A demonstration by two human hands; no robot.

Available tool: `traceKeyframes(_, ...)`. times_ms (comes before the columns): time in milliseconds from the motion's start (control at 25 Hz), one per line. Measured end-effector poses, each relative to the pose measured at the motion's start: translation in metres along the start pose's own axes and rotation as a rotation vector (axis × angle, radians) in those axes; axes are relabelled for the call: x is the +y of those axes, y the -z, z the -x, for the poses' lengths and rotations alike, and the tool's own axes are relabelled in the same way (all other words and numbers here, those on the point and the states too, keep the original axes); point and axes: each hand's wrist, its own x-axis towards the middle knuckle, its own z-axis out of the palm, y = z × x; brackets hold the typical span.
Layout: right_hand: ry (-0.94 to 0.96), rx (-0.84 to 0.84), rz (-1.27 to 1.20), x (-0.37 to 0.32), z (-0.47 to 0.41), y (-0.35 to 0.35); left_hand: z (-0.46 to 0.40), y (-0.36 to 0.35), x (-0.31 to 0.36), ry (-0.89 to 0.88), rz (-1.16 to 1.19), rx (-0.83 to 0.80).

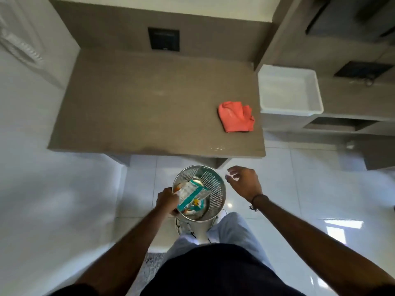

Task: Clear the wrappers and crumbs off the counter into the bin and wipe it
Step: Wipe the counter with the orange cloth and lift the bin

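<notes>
Left hand [167,199] reaching down over near-left rim of perforated round metal bin [215,184], fingers closed on teal-and-white plastic wrapper [193,195], wrapper lying across bin mouth. Right hand [244,181] hovering just right of bin, wrist bent, fingers loosely curled and half open, nothing clearly held. Beyond bin: broad grey-brown stone counter [139,103]. White rectangular plastic tub [314,97] right of counter, far from bin. Crumpled coral-red cloth [235,117] on counter's right side. Pale crumbs [219,148] scattered on counter edge nearest bin.
</notes>
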Motion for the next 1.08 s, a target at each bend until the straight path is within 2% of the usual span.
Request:
traceKeyframes(120, 0.318, 0.312, 0.200, -0.016, -0.038, 0.035, -0.006, 0.001, -0.001, 0.004, -0.020, 0.041)
traceKeyframes(200, 0.508, 0.419, 0.370, -0.030, -0.078, 0.055, -0.009, 0.002, 0.001, 0.017, -0.044, 0.059)
traceKeyframes(280, 0.536, 0.292, 0.563, -0.044, -0.115, 0.067, -0.009, 0.004, 0.001, 0.046, -0.018, 0.058)
traceKeyframes(360, 0.439, 0.074, 0.748, -0.052, -0.147, 0.073, -0.012, 0.006, 0.000, 0.095, 0.016, 0.058)
traceKeyframes(440, 0.364, -0.081, 0.827, -0.054, -0.174, 0.079, -0.014, 0.007, -0.003, 0.146, 0.039, 0.059)
traceKeyframes(560, 0.369, -0.113, 0.814, -0.046, -0.193, 0.082, -0.018, 0.009, -0.006, 0.170, 0.030, 0.065)
traceKeyframes(720, 0.322, 0.119, 0.756, -0.008, -0.151, 0.067, -0.022, 0.007, -0.006, 0.156, 0.026, 0.079)
traceKeyframes(840, 0.197, 0.106, 0.685, 0.008, -0.106, 0.048, -0.022, 0.007, -0.002, 0.140, 0.042, 0.094)
traceKeyframes(960, 0.123, 0.093, 0.586, -0.014, -0.083, 0.015, -0.018, 0.009, 0.000, 0.127, 0.060, 0.100)
traceKeyframes(1080, 0.231, 0.068, 0.372, -0.062, -0.060, -0.019, -0.014, 0.014, -0.001, 0.121, 0.087, 0.096)
